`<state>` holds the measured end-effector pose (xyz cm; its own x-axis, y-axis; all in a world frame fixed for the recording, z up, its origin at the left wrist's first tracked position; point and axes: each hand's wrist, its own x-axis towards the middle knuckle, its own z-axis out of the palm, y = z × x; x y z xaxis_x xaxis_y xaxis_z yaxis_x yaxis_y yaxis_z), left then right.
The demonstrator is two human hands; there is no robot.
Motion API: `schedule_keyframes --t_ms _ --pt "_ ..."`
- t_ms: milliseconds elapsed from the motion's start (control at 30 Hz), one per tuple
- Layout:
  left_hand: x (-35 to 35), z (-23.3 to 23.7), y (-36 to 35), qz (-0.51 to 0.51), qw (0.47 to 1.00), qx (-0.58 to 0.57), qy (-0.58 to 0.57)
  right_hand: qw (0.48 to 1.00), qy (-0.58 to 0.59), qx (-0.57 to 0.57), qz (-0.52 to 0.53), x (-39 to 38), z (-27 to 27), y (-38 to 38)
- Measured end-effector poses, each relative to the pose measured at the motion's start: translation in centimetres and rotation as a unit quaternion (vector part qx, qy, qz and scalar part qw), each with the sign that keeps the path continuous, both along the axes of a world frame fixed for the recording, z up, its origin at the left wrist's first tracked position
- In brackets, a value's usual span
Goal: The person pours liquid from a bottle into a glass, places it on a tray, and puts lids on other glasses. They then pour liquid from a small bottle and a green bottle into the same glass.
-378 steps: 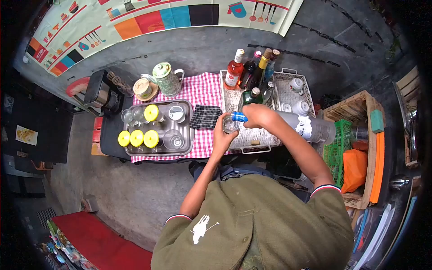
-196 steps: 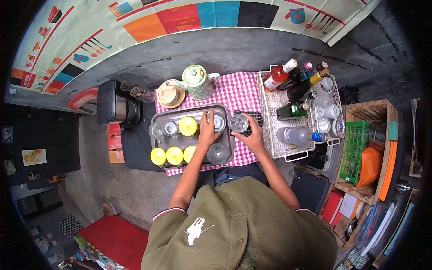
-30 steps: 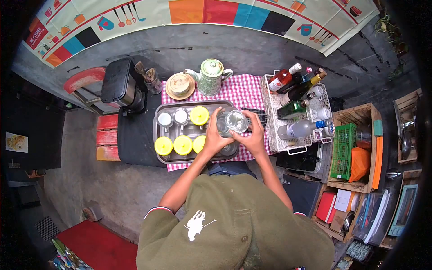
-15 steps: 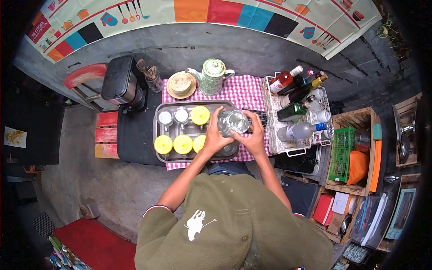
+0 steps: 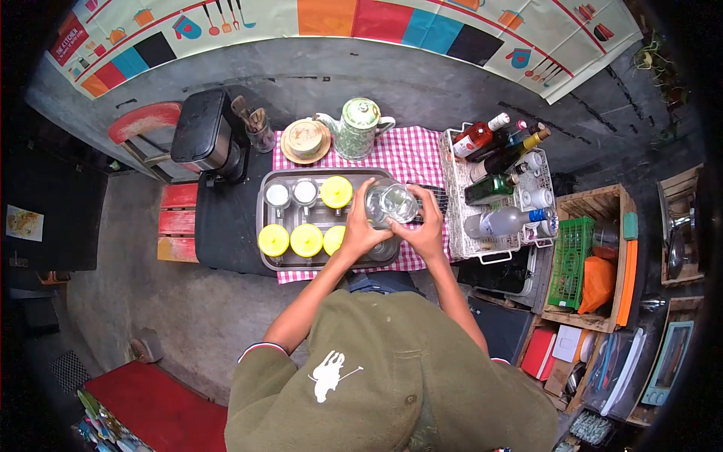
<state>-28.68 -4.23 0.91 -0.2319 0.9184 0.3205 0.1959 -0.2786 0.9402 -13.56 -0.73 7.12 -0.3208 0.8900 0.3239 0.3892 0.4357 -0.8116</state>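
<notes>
My left hand [image 5: 363, 226] and my right hand [image 5: 423, 227] are wrapped round clear glassware [image 5: 396, 203] from both sides, over the right end of the grey tray [image 5: 289, 261]. It looks like two glasses side by side or overlapping; which hand grips which is unclear. On the tray are mugs with yellow lids [image 5: 306, 241] and two white-topped mugs [image 5: 305, 193]. One yellow lid is partly hidden behind my left wrist. Another clear glass shows faintly beneath my hands.
Behind the tray stand a green teapot [image 5: 359, 128] and stacked cups on a saucer [image 5: 305, 141]. A white wire basket [image 5: 493, 245] with bottles is at the right. The coffee machine [image 5: 202, 132] and a utensil jar [image 5: 260, 138] are at the back left.
The view has shifted very slightly. Both my hands still hold the glassware in nearly the same place.
</notes>
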Motion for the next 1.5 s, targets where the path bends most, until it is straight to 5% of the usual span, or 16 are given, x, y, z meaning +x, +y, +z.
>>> schedule_keyframes --t_ms 1500 --pt "0.4 -0.4 -0.1 -0.002 1.0 -0.004 -0.017 1.0 0.005 0.012 0.007 0.2 -0.5 0.1"
